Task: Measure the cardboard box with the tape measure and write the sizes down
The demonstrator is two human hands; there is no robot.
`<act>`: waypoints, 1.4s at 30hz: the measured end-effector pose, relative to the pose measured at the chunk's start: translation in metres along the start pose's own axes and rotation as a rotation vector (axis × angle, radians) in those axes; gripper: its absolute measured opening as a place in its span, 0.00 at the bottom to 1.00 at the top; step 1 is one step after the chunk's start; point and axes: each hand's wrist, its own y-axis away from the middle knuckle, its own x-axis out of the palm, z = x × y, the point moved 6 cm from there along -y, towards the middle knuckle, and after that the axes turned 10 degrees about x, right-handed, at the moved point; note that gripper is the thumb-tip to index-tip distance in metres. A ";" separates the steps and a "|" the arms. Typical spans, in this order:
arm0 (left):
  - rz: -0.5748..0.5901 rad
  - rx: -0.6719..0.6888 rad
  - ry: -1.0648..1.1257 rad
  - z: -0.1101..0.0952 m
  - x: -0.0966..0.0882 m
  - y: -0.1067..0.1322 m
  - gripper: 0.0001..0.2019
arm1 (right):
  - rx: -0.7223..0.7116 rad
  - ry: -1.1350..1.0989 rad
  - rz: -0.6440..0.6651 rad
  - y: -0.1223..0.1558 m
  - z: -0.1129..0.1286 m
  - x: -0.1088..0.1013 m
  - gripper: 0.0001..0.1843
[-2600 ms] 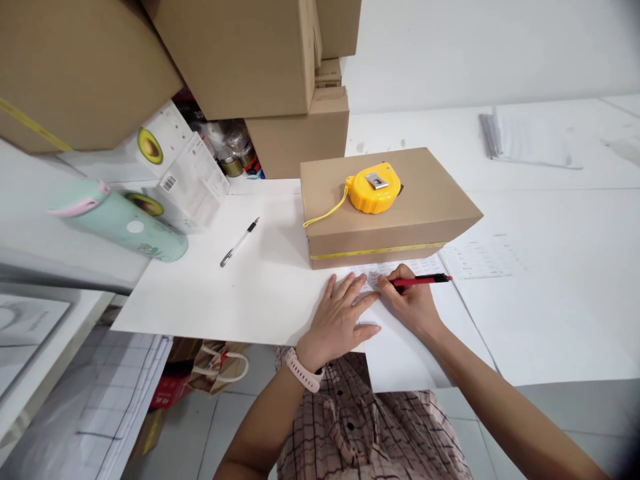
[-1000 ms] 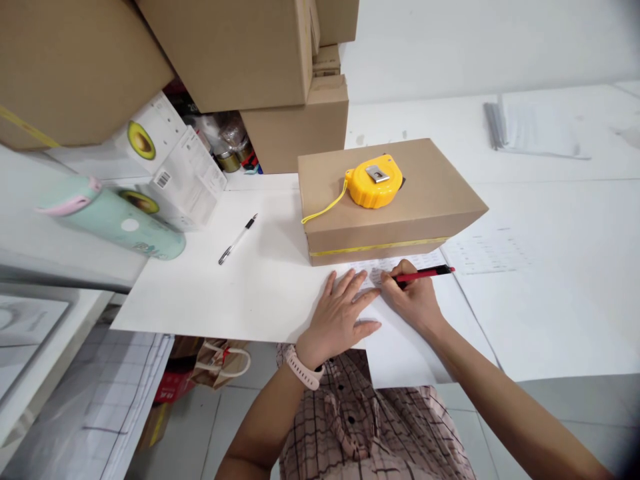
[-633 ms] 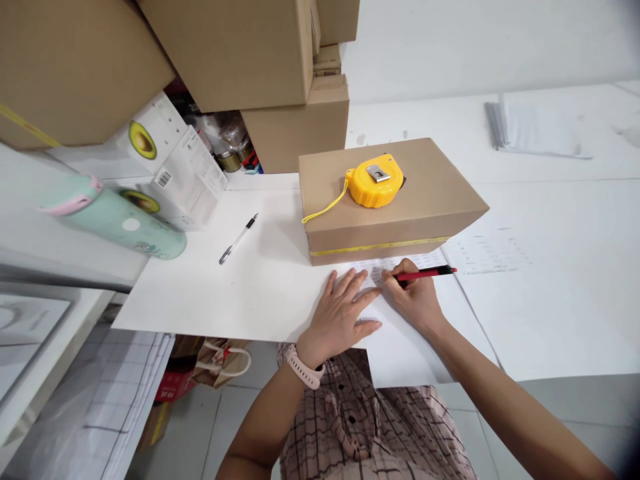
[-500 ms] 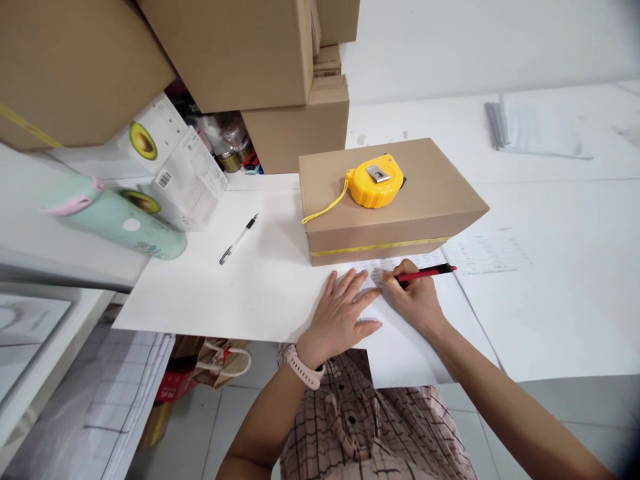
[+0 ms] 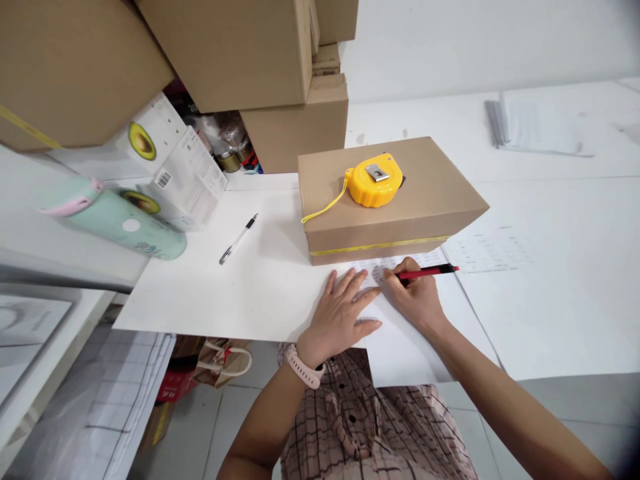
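Two pens are showing: a red-and-black pen (image 5: 431,272) in the right hand (image 5: 414,293), and a clear pen with a black grip (image 5: 239,239) that is lying by itself on the left part of the white table (image 5: 275,300). The right thumb and fingers are clamping around the held pen, over a printed sheet (image 5: 410,347); its tip is hidden by the fingers. The left hand (image 5: 340,313) is lying flat with its fingers spread apart, the fingertips touching the left part of that sheet. One watch with a pale pink band (image 5: 304,370) is circling the left wrist.

One yellow tape measure (image 5: 375,181) is resting on one closed carton (image 5: 395,223), its strap trailing toward the left edge; the carton is standing just beyond both hands, covering the sheet's far end. What it is holding cannot be told.

At least four larger cartons (image 5: 230,53) are crowding the far left, above and behind white boxes bearing two avocado pictures (image 5: 142,141). Small jars (image 5: 229,161) are sitting in the gap between. One mint-green bottle (image 5: 135,227) is standing beside the white boxes.

Plastic-sleeved papers (image 5: 543,127) are lying at far right, before a white wall (image 5: 490,47). Below, a paper bag (image 5: 220,363) is standing on the tiled floor (image 5: 195,440).
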 end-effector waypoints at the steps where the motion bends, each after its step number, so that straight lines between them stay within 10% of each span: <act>1: 0.002 0.000 -0.001 0.000 0.000 0.000 0.30 | -0.005 0.005 -0.002 0.000 0.000 0.000 0.13; 32: 0.012 -0.009 0.005 0.002 0.001 0.000 0.30 | 0.033 0.015 -0.039 0.001 0.003 -0.003 0.13; 38: 0.014 -0.033 0.030 0.003 0.001 0.001 0.29 | 0.050 -0.101 -0.228 0.008 -0.010 -0.041 0.11; 42: 0.026 -0.024 0.032 0.004 0.000 0.001 0.29 | -0.091 0.255 -0.320 0.001 -0.032 -0.096 0.12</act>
